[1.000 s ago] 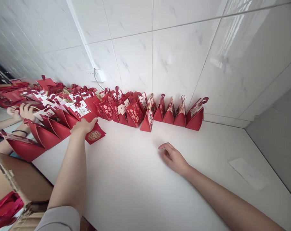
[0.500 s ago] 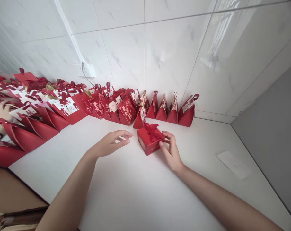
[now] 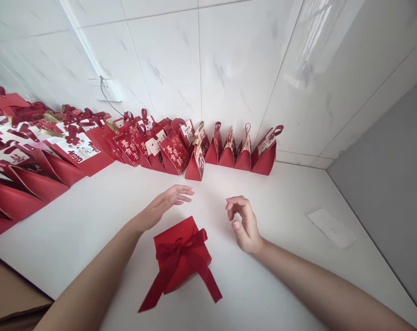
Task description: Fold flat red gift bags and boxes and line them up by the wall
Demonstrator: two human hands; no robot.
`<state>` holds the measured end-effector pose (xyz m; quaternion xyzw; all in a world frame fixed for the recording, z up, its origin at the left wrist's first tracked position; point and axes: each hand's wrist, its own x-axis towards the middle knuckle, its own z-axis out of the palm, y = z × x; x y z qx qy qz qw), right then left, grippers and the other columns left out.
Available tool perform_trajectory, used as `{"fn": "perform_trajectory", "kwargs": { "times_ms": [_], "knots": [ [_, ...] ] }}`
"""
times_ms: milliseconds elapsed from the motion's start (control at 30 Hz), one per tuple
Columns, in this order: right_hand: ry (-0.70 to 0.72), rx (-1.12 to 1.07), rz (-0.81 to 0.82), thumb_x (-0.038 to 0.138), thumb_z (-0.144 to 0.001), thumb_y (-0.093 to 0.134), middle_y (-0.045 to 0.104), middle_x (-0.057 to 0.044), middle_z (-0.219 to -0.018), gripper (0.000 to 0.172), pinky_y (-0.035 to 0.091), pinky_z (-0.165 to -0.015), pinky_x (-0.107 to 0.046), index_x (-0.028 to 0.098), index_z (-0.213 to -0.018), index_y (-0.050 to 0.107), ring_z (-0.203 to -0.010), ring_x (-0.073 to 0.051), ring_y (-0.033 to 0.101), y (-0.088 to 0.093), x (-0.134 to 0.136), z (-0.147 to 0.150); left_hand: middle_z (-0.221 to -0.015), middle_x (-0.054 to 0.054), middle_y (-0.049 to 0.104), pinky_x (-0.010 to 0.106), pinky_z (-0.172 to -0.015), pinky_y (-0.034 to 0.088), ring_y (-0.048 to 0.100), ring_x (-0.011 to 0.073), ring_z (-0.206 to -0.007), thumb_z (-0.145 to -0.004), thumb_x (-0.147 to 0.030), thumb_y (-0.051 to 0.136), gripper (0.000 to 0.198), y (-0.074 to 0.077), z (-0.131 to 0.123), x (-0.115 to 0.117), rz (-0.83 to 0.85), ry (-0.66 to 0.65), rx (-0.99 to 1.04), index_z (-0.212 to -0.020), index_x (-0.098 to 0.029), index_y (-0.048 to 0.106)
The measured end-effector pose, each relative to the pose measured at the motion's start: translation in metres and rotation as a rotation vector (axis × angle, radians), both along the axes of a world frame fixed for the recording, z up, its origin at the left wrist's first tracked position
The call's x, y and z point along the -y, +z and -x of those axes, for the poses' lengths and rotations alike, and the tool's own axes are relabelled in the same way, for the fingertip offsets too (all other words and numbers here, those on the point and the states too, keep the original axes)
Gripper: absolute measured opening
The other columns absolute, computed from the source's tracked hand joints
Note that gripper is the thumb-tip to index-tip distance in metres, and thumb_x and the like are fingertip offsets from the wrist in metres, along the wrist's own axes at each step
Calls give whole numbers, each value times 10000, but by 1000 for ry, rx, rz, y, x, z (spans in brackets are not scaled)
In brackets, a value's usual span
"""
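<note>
So here's the white table (image 3: 291, 197), its smooth top running back to a marbled tile wall (image 3: 236, 59) at twelve o'clock. A grey wall (image 3: 384, 151) closes the corner at two, and at three a pale rectangular patch (image 3: 332, 227) shows on the tabletop. Up at eleven there's a socket (image 3: 113, 92) with a grey cable (image 3: 107, 94) hanging from it. Red gift bags (image 3: 176, 151) with ribbon loops line the wall from eleven round to one, and a crowded heap of red packages (image 3: 49, 138) fills ten. Down at eight, brown cardboard (image 3: 11, 289) pokes in beside the table edge.

And the red box (image 3: 182, 264), there it is, between six and seven, its dark red bow facing up and both ribbon tails spread toward the person! Half a second ago it sits farther back, by the row, right fingers against its side; now it's much nearer the person and both hands are off it. The left hand (image 3: 169, 202), just beyond it at eleven, is empty, fingers stretched out and loosely spread. The right hand (image 3: 243, 225), at two from the box, is empty too, fingers curled, thumb apart. The row by the wall stands just as before.
</note>
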<state>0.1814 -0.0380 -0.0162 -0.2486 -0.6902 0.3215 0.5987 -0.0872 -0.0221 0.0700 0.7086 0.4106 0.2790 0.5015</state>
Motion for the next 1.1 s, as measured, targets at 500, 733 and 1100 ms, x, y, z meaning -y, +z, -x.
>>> {"fn": "perform_trajectory", "kwargs": {
  "times_ms": [500,733,1100],
  "knots": [
    [118,72,8,509,-972,475,534,-126,-1281,428,506,-876,-467,252,-1311,424,-1009,-253,607,0,-2,-1,-1376,79,566,403,-1083,442,565,250,-1241,-919,-426,569,435,-6,-8,5,-138,-50,-244,-1327,-277,564],
    [-141,72,-18,563,-997,305,524,-130,-1305,430,435,-1022,-570,264,-1259,469,-1233,-312,529,4,-1,-2,-1350,92,558,402,-1071,443,516,250,-1270,-973,-355,485,314,-8,-17,11,-289,40,-7,-1241,-246,610],
    [-180,339,-528,332,-822,661,562,-142,-1280,640,337,-1105,-627,261,-1392,378,-1163,-313,594,3,2,0,-1406,117,476,442,-1099,398,479,272,-1307,-841,-321,698,430,2,-27,22,-234,-95,-111,-1225,-247,519]
  ]
}}
